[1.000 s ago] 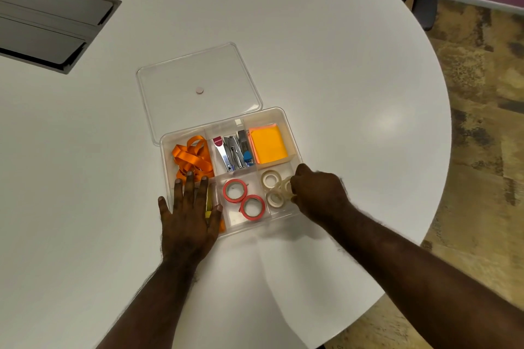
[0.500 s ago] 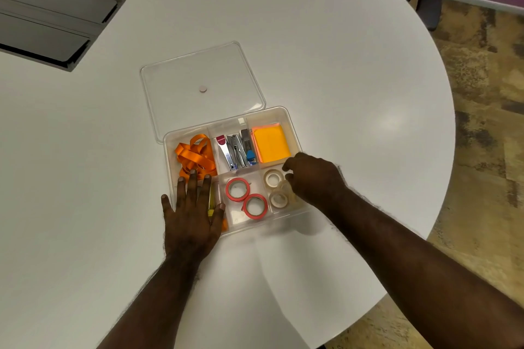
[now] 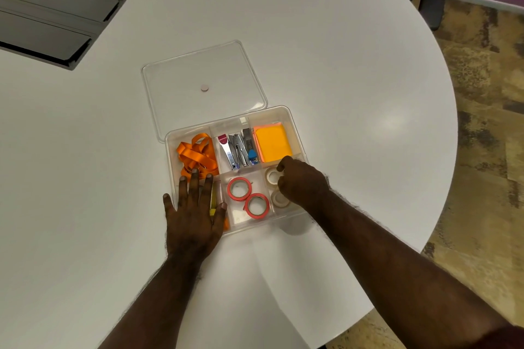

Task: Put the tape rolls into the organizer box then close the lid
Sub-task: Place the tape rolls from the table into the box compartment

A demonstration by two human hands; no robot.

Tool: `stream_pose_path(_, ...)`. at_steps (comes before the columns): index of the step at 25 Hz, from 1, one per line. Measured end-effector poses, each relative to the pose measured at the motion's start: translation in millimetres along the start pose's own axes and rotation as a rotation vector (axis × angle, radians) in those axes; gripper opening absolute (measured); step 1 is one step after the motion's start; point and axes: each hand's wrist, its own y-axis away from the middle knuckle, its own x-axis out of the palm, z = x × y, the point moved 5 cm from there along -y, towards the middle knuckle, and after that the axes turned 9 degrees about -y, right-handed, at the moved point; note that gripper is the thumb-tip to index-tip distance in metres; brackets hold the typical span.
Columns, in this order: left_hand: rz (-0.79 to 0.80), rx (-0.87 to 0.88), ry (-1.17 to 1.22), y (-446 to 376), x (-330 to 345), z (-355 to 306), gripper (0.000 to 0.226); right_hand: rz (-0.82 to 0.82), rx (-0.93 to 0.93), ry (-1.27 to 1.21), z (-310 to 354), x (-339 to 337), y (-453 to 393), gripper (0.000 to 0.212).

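Observation:
A clear organizer box (image 3: 295, 127) lies open on the white table, its clear lid (image 3: 204, 88) flat just behind it. Two red tape rolls (image 3: 239, 188) (image 3: 256, 205) lie in the front middle compartment. Two beige tape rolls (image 3: 272, 176) (image 3: 279, 200) show in the front right compartment. My right hand (image 3: 304, 184) hangs over that compartment with curled fingers touching the rolls; anything under it is hidden. My left hand (image 3: 192, 212) rests flat, fingers spread, on the box's front left corner.
Orange ribbon (image 3: 195, 154), nail clippers (image 3: 238, 150) and an orange pad (image 3: 272, 143) fill other compartments. A yellow item (image 3: 212, 198) lies by my left fingers. A grey hatch (image 3: 48, 17) sits in the table at far left. The round table edge (image 3: 442, 178) curves right.
My right hand has moved left and further over the front right compartment, lowering onto the beige rolls. The roll seen in its fingers is now hidden. My left hand has stayed put.

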Motion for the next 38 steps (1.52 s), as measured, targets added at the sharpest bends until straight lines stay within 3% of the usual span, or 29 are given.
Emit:
stream_pose_path(8, -0.03, 0.018, 0.005, 0.0, -3.2, -3.1, 0.071, -0.15, -0.082, -0.11, -19.4, -42.2, 8.9, 0.033)
stream_pose_path(11, -0.028, 0.014, 0.007, -0.7, -3.8, -3.6, 0.071, -0.141, -0.097, 0.01, -22.7, -51.7, 18.7, 0.019)
stream_pose_path(14, -0.015, 0.007, 0.013, -0.8, -2.9, -1.9, 0.071, -0.045, -0.207, 0.209, -7.1, -33.1, 32.5, 0.028)
stream_pose_path(19, -0.027, 0.017, 0.021, -0.2, -4.3, -3.4, 0.071, -0.093, -0.293, 0.459, 7.4, 1.4, 31.3, 0.03)
stream_pose_path(28, -0.036, 0.011, 0.032, -0.1, -4.0, -3.4, 0.072, -0.117, -0.329, 0.484, 6.9, 5.6, 23.6, 0.019)
stream_pose_path(32, -0.033, 0.007, 0.027, -0.4, -3.7, -3.8, 0.072, -0.228, -0.385, 0.369, 5.4, -7.4, 28.7, 0.023)
stream_pose_path(38, -0.024, 0.004, 0.034, -0.8, -4.0, -3.8, 0.073, -0.276, -0.061, 0.117, -2.3, -23.5, 9.6, 0.027)
